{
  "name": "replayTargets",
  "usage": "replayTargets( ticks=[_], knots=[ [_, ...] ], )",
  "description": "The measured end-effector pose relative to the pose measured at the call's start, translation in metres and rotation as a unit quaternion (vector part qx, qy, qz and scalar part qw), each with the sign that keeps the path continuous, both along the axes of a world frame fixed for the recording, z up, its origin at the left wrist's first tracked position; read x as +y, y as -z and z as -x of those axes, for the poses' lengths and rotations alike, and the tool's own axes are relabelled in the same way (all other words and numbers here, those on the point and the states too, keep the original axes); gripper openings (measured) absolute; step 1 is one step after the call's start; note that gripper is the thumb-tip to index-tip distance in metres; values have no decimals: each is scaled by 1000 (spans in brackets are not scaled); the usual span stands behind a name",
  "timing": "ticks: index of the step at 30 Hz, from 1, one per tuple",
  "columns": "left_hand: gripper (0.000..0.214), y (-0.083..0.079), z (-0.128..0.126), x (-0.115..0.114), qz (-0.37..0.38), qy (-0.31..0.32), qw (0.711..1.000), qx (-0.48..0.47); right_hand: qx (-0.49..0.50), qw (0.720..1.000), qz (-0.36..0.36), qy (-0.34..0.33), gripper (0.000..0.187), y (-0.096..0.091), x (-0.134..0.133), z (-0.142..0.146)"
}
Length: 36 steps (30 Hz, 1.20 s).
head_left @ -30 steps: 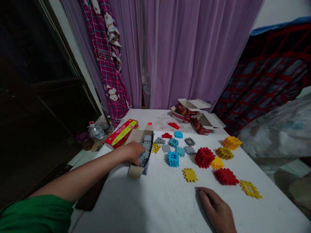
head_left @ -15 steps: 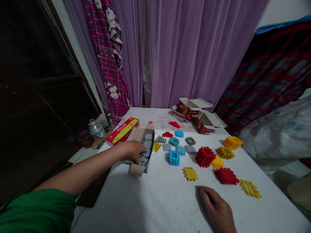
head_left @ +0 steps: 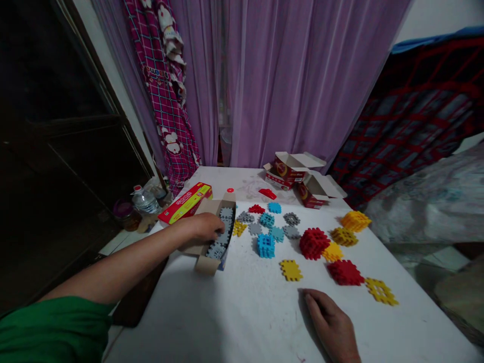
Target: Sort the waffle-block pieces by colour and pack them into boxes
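Note:
My left hand (head_left: 209,226) reaches into an open cardboard box (head_left: 202,264) on the left of the table, its fingers curled against grey interlocking plastic tiles (head_left: 226,234). Whatever the fingertips hold, if anything, is hidden. Loosely closed and with nothing visible in it, my right hand (head_left: 333,322) rests on the white tabletop near the front. Beyond its fingertips lies a flat yellow tile (head_left: 291,270). A blue tile stack (head_left: 266,246) stands between the box and the right-hand pieces. Red tile stacks (head_left: 314,243) and a yellow openwork tile (head_left: 381,291) are farther right.
A red and yellow box (head_left: 186,202) lies behind the open one. Open dark red boxes (head_left: 313,191) stand at the back, before a purple curtain (head_left: 302,75). Loose grey, blue and red tiles are scattered mid-table. Yellow stacks (head_left: 355,221) sit near the right edge.
My left hand has shifted up and back within the box, uncovering more grey tiles near its front end. The right hand keeps its place on the table; the whole view has shifted slightly.

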<state>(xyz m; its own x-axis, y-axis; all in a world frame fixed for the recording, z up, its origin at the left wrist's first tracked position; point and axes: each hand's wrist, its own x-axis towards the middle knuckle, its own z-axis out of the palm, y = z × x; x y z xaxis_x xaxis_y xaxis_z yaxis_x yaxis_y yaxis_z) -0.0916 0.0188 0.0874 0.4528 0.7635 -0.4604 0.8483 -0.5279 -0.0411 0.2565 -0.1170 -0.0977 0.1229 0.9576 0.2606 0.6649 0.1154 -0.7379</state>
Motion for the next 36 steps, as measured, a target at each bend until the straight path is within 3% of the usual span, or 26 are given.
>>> replayTargets(
  ticks=[6,9,13,18,24,27,30,36],
  knots=[
    [29,-3,-44,27,-69,18,996,-46,11,1000,-17,-9,32,-4,1,2],
    [29,16,-77,44,-89,19,996,-25,11,1000,-18,-14,31,-3,2,1],
    [30,55,-110,61,-103,10,994,20,12,1000,-17,-14,32,-1,1,0],
    [47,86,-119,69,-117,-4,993,27,12,999,4,-33,32,1,2,-2],
    [54,94,-119,76,-105,-25,994,32,24,999,4,-25,33,-2,2,0],
    [55,92,-121,76,-104,-25,994,28,30,999,-3,-18,34,-6,2,2],
    [55,79,-116,74,-111,-27,993,21,24,999,0,-24,33,-8,3,2],
    [55,16,-63,75,-187,-50,981,-19,28,999,-8,-18,33,-3,3,1]
  ],
)
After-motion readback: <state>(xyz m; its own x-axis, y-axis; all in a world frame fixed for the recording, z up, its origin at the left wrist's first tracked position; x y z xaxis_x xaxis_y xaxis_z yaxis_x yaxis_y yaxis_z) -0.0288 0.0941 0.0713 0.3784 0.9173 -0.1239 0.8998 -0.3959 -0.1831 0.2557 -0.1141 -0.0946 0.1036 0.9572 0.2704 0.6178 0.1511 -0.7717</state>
